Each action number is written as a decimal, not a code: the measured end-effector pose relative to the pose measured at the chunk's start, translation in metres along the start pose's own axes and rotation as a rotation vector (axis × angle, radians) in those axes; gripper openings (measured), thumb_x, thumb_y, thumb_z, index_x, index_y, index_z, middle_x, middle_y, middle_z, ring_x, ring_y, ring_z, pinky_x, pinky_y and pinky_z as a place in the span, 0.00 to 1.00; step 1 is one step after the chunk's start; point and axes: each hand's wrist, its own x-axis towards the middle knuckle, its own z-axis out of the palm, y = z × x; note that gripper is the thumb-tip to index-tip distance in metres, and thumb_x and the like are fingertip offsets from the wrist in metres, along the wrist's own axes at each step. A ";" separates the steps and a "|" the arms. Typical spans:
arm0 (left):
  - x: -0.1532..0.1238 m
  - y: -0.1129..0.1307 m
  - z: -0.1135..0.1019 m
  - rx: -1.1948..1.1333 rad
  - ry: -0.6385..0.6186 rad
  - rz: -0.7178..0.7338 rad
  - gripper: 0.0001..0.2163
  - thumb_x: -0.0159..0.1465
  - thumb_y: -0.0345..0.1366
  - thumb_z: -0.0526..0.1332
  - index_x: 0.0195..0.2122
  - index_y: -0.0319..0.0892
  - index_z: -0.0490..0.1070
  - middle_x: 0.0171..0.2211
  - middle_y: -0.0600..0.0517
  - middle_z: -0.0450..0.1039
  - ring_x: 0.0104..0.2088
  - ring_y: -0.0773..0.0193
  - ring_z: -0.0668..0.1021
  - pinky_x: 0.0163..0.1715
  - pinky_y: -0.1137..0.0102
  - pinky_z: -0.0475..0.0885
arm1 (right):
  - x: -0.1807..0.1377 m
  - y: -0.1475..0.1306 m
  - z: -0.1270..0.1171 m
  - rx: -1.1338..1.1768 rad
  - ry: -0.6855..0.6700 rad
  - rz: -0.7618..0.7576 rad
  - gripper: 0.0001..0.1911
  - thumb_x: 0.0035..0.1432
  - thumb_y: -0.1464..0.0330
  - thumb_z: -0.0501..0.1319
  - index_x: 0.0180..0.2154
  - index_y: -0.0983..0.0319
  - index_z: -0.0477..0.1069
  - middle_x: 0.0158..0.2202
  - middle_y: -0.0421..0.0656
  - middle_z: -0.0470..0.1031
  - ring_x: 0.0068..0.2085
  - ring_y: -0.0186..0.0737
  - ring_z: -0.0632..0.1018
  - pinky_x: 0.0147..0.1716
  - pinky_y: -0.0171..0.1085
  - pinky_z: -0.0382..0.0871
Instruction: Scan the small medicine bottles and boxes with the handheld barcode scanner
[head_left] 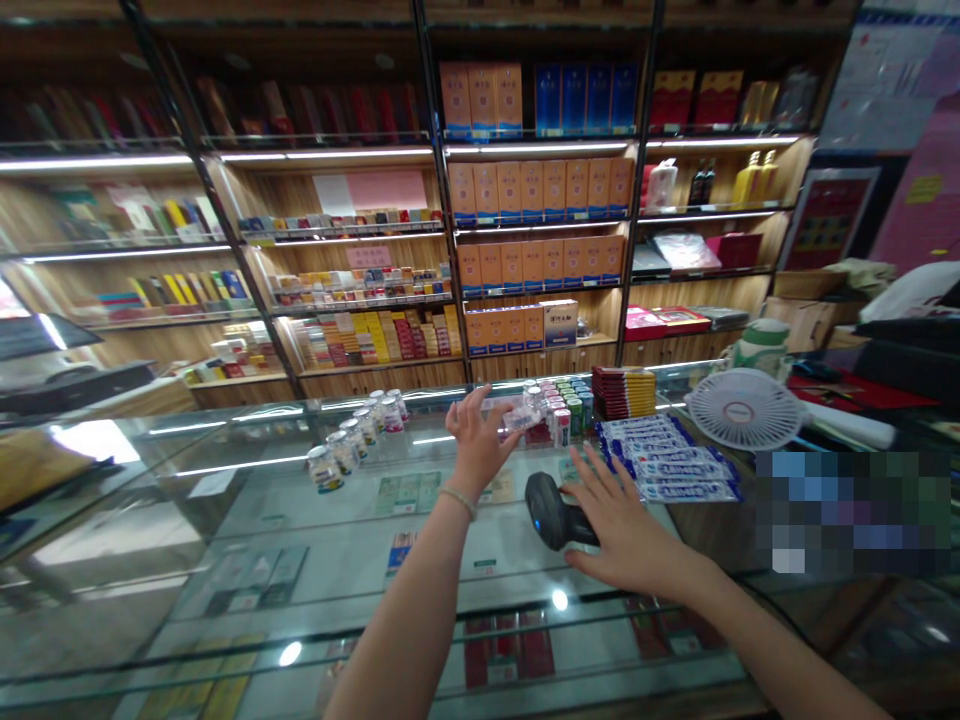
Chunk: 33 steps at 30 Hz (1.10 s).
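on the counter (pixel 345 545), the scanner (pixel 546 512) lies left of the packets (pixel 667 462)

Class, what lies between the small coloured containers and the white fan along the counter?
The head view shows a red-and-yellow stack between the small coloured containers and the white fan, with blue-and-white packets in front of it.

Shop, stocked wall shelves (pixel 540 151), glass display counter (pixel 337 535), barcode scanner (pixel 551 512)

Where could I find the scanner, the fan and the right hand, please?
Scanner (pixel 552 513), head view: its black head.
Fan (pixel 742 411), head view: middle of its grille.
Right hand (pixel 628 535), head view: its back.
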 end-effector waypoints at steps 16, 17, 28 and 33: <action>0.000 0.003 -0.001 -0.016 -0.012 -0.016 0.18 0.58 0.46 0.71 0.49 0.52 0.76 0.63 0.43 0.63 0.64 0.46 0.65 0.66 0.49 0.47 | 0.088 0.057 -0.008 -0.033 0.246 0.182 0.29 0.64 0.50 0.57 0.62 0.55 0.67 0.72 0.50 0.53 0.71 0.59 0.52 0.63 0.60 0.54; 0.000 0.003 -0.001 -0.016 -0.011 -0.017 0.18 0.58 0.46 0.71 0.49 0.52 0.76 0.63 0.43 0.63 0.64 0.47 0.65 0.66 0.49 0.47 | 0.095 0.062 -0.006 -0.052 0.261 0.177 0.30 0.64 0.51 0.57 0.63 0.54 0.66 0.72 0.50 0.52 0.71 0.59 0.52 0.63 0.60 0.54; 0.001 0.003 0.000 -0.007 -0.015 -0.061 0.18 0.57 0.46 0.72 0.48 0.51 0.77 0.63 0.43 0.63 0.64 0.47 0.65 0.67 0.48 0.47 | 0.124 0.070 0.007 -0.053 0.342 0.049 0.24 0.63 0.57 0.60 0.58 0.55 0.72 0.71 0.52 0.54 0.70 0.61 0.55 0.61 0.61 0.54; 0.000 0.004 0.003 -0.004 -0.021 -0.105 0.18 0.56 0.46 0.72 0.46 0.50 0.77 0.63 0.42 0.63 0.64 0.46 0.64 0.66 0.47 0.49 | 0.137 0.074 0.001 -0.002 0.427 -0.029 0.18 0.63 0.60 0.60 0.54 0.53 0.76 0.71 0.48 0.57 0.69 0.59 0.56 0.60 0.60 0.56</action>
